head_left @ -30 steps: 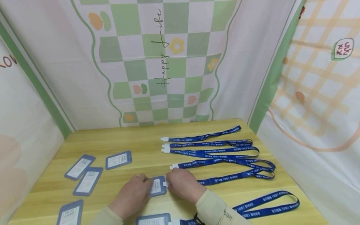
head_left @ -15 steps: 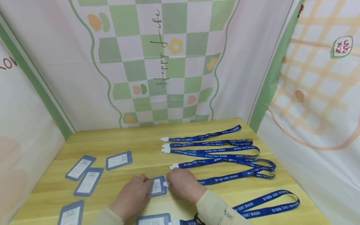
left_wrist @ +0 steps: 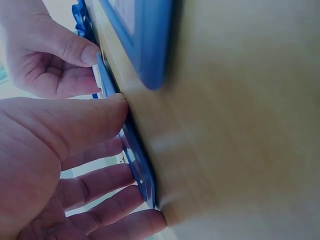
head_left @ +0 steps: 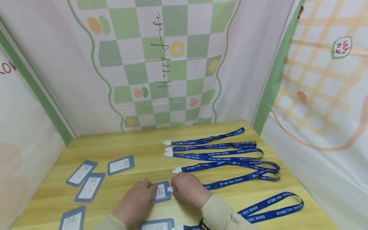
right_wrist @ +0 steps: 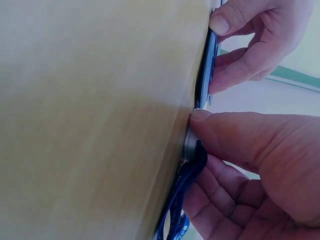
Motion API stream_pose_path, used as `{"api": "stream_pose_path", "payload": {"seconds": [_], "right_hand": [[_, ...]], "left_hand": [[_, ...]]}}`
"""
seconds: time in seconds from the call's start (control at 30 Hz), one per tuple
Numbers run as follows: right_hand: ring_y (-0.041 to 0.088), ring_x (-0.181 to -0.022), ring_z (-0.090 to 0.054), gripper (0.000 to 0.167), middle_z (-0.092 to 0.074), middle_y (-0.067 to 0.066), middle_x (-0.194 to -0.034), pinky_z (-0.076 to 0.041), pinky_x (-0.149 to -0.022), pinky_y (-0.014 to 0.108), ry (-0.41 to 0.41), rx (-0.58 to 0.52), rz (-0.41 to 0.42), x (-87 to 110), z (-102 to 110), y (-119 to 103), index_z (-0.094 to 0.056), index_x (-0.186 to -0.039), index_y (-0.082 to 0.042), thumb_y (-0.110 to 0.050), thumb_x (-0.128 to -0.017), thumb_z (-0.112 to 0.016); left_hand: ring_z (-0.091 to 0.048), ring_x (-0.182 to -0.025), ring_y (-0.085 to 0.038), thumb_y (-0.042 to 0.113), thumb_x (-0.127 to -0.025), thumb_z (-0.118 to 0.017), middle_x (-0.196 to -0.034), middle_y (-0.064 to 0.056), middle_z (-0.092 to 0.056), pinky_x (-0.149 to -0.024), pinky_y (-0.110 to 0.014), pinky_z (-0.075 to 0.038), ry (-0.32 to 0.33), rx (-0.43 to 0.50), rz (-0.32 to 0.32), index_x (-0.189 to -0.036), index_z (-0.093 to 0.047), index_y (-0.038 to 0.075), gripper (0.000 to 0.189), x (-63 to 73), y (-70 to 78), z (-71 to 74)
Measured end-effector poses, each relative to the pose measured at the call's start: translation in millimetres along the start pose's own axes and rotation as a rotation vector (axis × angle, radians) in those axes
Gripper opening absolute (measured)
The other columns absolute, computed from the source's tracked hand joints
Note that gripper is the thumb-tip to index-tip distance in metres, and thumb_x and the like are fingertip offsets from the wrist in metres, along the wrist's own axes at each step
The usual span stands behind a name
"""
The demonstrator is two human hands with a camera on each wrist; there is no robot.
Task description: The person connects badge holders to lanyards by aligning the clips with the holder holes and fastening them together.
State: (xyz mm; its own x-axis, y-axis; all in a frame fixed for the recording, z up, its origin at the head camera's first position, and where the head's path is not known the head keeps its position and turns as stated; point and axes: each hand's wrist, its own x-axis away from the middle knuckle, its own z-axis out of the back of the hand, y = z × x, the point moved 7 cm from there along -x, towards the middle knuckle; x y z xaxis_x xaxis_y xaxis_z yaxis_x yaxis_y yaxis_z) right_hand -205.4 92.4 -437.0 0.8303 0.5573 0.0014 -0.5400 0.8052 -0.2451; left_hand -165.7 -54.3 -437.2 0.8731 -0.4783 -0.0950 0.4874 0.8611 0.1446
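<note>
unmoved fingers (left_wrist: 102,184) pinch badge (head_left: 163,191), clip (head_left: 169,189)

Beyond the far edge of the wood-grained bench (head_left: 97,147) hangs a green-checked cloth (head_left: 161,68) (its "Happy Life" lettering runs upward). A white cloth (head_left: 26,121) flanks the left edge; an orange-plaid cloth (head_left: 316,95) flanks the right, a green band (head_left: 270,86) rising near the far right corner.
</note>
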Motion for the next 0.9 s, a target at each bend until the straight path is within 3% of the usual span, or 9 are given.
{"api": "stream_pose_path", "payload": {"seconds": [0.57,0.9], "right_hand": [[0.006,-0.075,-0.059,0.007,-0.071,-0.006,-0.086,-0.057,-0.072,0.025,0.003,0.014,-0.001,2.3,0.6,0.9,-0.078,-0.098,-0.019,-0.022,-0.092,-0.077],[0.006,-0.077,-0.061,0.010,-0.072,-0.006,-0.089,-0.058,-0.074,0.025,-0.011,0.031,-0.001,4.9,1.7,2.1,-0.078,-0.101,-0.019,-0.021,-0.091,-0.078]], "left_hand": [[-0.066,-0.094,-0.025,0.023,-0.088,-0.079,-0.110,-0.011,-0.070,-0.082,-0.044,-0.062,0.068,0.048,0.005,-0.126,-0.072,0.007,0.042,5.1,-1.4,7.1],[-0.068,-0.106,-0.034,0.025,-0.089,-0.080,-0.121,-0.017,-0.070,-0.093,-0.051,-0.061,0.071,0.063,0.002,-0.127,-0.071,0.005,0.044,5.4,-5.0,2.7]]}}
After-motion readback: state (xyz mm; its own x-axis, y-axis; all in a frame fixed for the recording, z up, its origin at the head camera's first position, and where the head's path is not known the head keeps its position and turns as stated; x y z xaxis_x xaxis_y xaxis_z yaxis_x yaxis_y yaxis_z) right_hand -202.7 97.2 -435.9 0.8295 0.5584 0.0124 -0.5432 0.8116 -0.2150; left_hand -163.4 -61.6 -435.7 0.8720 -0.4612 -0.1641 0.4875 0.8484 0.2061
